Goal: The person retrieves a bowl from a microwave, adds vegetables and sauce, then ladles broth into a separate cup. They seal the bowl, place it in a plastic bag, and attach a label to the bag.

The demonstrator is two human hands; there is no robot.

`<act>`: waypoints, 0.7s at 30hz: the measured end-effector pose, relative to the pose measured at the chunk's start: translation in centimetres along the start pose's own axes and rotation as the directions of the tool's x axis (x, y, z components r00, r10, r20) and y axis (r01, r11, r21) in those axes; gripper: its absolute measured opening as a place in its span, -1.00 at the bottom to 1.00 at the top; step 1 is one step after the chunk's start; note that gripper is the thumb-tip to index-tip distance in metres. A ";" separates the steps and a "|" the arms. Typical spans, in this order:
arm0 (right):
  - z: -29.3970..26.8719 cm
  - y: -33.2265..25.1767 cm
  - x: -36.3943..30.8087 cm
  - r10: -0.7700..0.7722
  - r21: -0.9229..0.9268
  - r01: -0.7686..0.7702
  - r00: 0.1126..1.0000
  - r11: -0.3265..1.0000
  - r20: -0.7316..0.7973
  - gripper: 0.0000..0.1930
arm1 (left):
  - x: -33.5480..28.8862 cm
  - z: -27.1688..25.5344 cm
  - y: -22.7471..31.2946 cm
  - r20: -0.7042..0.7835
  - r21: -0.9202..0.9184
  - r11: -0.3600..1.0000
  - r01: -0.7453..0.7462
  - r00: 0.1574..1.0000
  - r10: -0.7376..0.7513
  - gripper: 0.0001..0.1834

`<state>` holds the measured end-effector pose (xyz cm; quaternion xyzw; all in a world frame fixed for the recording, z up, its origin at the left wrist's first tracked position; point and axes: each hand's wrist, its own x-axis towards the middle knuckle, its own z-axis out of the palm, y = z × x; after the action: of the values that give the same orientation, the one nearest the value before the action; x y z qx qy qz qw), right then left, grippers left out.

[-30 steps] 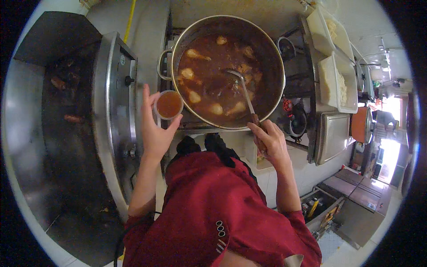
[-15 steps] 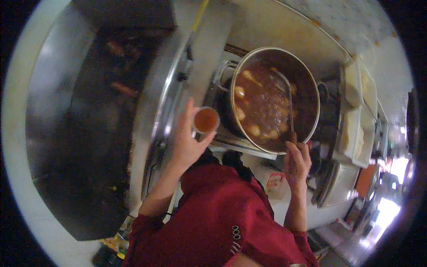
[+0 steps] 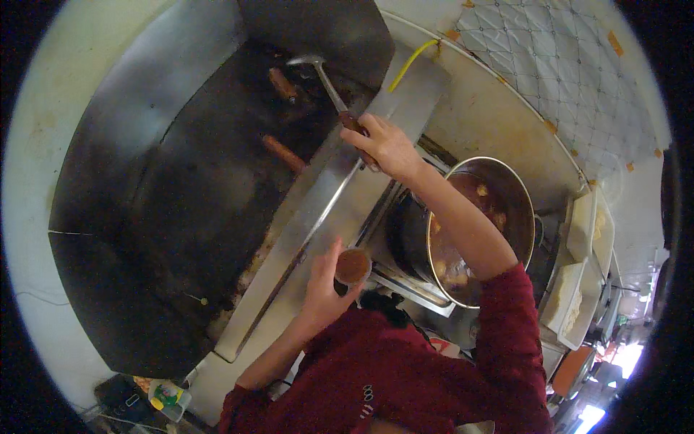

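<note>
My left hand (image 3: 325, 289) is wrapped around a small clear cup (image 3: 353, 266) of reddish-brown liquid, close to my body. My right hand (image 3: 383, 147) grips the wooden handle of a metal ladle (image 3: 329, 85), reaching left over the dark griddle (image 3: 181, 210). The ladle's head is tilted beside a sausage (image 3: 282, 84) at the griddle's far end; whether they touch I cannot tell. A second sausage (image 3: 284, 153) lies nearer, by the griddle's edge. My right forearm crosses above a large pot (image 3: 531, 217) of brown broth with pale pieces in it, hiding part of it.
A steel ledge (image 3: 289, 267) runs between griddle and pot. White trays (image 3: 571, 304) of pale food stand at the right. A yellow hose (image 3: 413, 61) is at the back wall, beside quilted silver sheeting (image 3: 549, 65). A plastic container (image 3: 170, 398) sits at lower left.
My right hand has lifted the ladle out of the pot and swung it left over the griddle. My view has shifted toward the griddle. The left hand keeps its cup.
</note>
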<state>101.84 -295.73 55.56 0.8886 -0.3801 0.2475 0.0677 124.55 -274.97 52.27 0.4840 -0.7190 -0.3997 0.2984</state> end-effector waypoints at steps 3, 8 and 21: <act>2.6 1.2 1.3 -0.042 -0.056 0.047 0.996 0.997 0.084 -0.54 | -1.0 -0.3 0.1 0.005 -0.036 0.999 0.016 1.000 -0.015 0.01; 3.2 2.2 0.2 -0.009 -0.180 0.029 0.994 0.983 0.111 -0.37 | -1.1 -0.5 0.6 0.043 -0.029 1.000 -0.013 0.999 0.014 0.00; -4.8 -33.3 -40.6 0.995 0.308 -0.951 0.040 0.011 0.087 -0.55 | -1.9 7.4 6.6 0.335 -0.031 0.929 -0.370 0.871 0.358 0.01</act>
<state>99.67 -244.81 42.08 0.3568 -0.8402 0.3444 -0.2196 116.19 -269.64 54.18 0.2700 -0.8440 -0.4004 0.2333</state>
